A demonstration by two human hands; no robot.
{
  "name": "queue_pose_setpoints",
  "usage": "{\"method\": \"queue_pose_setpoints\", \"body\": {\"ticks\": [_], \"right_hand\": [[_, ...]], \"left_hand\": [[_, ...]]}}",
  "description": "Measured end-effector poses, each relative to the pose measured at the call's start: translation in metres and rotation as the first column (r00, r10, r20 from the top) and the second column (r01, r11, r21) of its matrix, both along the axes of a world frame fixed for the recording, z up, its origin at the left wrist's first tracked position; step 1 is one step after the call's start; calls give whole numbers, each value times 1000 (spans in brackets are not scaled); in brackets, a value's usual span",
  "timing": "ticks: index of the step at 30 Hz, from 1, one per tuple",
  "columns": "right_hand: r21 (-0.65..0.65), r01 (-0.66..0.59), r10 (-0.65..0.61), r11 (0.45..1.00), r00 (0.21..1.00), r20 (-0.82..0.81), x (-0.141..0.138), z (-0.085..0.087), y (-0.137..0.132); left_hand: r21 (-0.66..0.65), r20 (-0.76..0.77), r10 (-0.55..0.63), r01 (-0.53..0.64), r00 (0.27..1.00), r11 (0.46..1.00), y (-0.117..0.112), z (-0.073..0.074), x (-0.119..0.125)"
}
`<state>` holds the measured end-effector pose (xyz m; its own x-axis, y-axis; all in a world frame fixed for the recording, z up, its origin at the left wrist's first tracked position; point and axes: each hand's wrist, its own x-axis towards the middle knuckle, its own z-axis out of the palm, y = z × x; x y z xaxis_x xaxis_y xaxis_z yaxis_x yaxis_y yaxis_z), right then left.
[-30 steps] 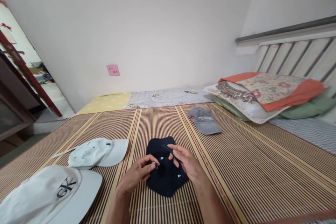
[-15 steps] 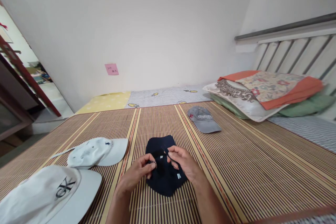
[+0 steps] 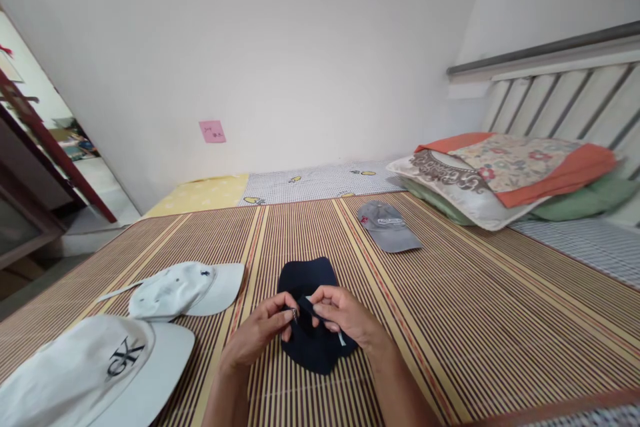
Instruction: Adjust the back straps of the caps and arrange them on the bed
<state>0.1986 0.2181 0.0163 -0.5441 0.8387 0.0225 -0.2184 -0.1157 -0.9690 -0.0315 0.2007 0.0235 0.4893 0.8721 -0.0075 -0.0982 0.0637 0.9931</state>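
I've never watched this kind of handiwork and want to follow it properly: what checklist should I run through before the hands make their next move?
1. Left hand grips the small metal buckle: ok, pinched at the fingertips.
2. Right hand grips the dark strap: ok, held between thumb and fingers.
3. Strap passed through the buckle: cannot tell, too small and dark there.
4. Navy cap supported: ok, it rests on the striped mat beneath the hands.
5. Other caps apart from the hands: ok; the gray cap lies farther off to the right, the two white caps to the left.
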Motion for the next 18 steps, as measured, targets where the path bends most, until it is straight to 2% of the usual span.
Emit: {"method": "queue_pose_setpoints", "body": {"ticks": [10,18], "right_hand": [[78,-54,45,996,993,110,-2,0,-3],[136,-2,-14,991,992,123,0,-5,1]], "left_hand": [[-14,36,-6,6,999,1000,1,-5,0],[-60,50,16,-13,999,998,1,-2,2]]}}
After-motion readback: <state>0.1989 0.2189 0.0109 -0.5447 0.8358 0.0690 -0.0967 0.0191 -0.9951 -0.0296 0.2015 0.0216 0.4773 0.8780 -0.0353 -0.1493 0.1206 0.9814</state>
